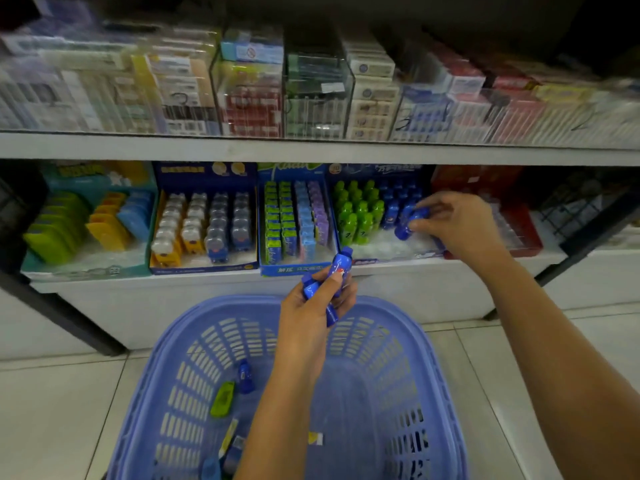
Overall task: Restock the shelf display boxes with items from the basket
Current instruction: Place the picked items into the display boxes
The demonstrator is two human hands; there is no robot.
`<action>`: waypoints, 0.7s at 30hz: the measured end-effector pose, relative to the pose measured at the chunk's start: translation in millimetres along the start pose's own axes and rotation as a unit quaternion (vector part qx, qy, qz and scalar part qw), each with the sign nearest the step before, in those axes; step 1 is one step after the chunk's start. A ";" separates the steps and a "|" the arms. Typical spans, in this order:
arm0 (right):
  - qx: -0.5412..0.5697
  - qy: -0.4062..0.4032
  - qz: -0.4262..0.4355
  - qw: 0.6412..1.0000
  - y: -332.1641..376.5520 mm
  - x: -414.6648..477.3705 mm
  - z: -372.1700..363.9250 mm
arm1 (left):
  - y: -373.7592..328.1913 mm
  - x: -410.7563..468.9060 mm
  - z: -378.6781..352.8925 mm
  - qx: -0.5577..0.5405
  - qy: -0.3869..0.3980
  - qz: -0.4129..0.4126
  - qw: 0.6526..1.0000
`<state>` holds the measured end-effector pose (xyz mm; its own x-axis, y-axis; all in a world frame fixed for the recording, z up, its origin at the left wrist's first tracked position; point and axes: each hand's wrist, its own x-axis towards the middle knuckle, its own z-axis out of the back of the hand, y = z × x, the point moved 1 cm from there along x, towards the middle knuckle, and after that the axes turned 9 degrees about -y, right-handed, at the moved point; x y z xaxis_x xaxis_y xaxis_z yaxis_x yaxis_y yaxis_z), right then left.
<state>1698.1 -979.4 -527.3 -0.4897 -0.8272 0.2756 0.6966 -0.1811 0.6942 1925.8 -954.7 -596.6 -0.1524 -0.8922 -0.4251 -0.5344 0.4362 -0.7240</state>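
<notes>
My left hand (311, 306) grips a bunch of small blue bottles (341, 263) above the lilac plastic basket (440, 375). My right hand (457, 223) pinches one more blue bottle (408, 223) inside the display box of green and blue bottles (394, 252) on the lower shelf, beside the blue rows. Down in the basket lie a blue bottle (246, 377), a green packet (223, 398) and a few other small items, partly hidden by my left forearm.
Other display boxes line the lower shelf: a teal one (86, 216), one of bear-shaped items (204, 226), one of flat packs (298, 220), a red one (512, 216). The upper shelf (311, 147) carries clear cases. A dark frame leg (69, 313) stands left.
</notes>
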 end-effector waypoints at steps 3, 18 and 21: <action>-0.098 0.056 0.053 0.992 -10.6 32.1 -17.8 | 6.1 1.8 -2.9 0.014 0.003 0.011 1.000; -0.201 0.172 0.147 0.953 -12.9 69.5 -35.2 | 19.2 15.9 5.0 0.095 -0.008 0.006 0.995; -0.252 0.197 0.165 0.933 -9.3 72.2 -37.0 | 20.5 17.3 6.7 0.088 -0.005 0.016 0.996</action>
<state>1675.8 -1057.2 -538.4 -0.0429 -0.9955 0.0849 0.9822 -0.0264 0.1860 1917.8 -960.4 -622.4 -0.1586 -0.8770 -0.4535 -0.3759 0.4784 -0.7936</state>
